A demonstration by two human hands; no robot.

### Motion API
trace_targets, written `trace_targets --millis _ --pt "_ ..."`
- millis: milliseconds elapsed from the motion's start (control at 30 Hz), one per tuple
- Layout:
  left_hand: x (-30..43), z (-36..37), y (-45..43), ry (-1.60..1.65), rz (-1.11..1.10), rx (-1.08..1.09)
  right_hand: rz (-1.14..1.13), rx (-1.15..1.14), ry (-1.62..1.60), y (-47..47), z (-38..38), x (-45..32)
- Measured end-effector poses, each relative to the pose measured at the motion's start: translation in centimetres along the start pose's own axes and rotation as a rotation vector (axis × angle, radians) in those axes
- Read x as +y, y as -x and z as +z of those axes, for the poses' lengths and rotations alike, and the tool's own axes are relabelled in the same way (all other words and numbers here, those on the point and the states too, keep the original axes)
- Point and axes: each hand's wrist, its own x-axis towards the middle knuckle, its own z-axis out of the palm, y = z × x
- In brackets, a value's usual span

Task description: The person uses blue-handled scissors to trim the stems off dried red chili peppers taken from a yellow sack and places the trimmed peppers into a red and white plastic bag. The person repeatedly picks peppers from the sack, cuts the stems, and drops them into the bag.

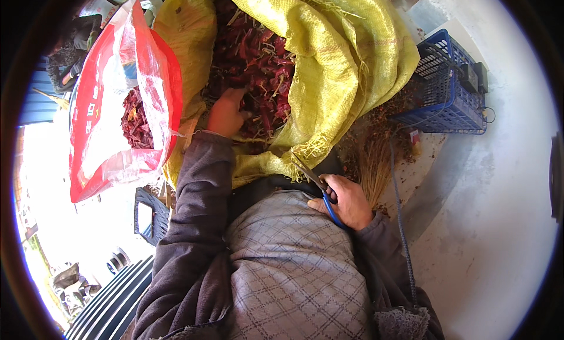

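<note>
Dried red chili peppers (pixel 269 75) with pale stems fill a large yellow woven sack (pixel 328 75) whose mouth lies open before me. My left hand (pixel 228 113) reaches into the sack at the near left edge of the chilies, its fingers partly bent; whether it grips one cannot be told. My right hand (pixel 348 202) holds scissors (pixel 325 192) with blue and black handles near my lap, the blades pointing up and left at the sack's frayed rim. Left of the sack, a red and white plastic bag (pixel 103 106) stands open with red chili pieces (pixel 136 120) inside.
At the right stands a blue plastic crate (pixel 458 93) with dark boxes hung on its rim. A straw broom (pixel 374 168) lies beside the sack among scattered chili bits. A grey cord (pixel 398 199) runs down along my right side. A dark woven basket or seat (pixel 152 216) is at the left.
</note>
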Motion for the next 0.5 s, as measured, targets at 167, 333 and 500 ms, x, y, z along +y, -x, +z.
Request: trace_targets --millis 167,333,500 --pt "1.0 -0.2 1.0 0.079 -0.099 0.164 -0.005 0.003 0.03 -0.2 0.3 0.4" --pt "0.4 -1.6 1.2 0.716 -0.409 0.222 -0.005 0.01 0.041 -0.2 0.3 0.4" --pt "0.2 -2.7 2.0 1.265 -0.337 0.287 0.011 -0.01 0.051 -0.3 0.3 0.4"
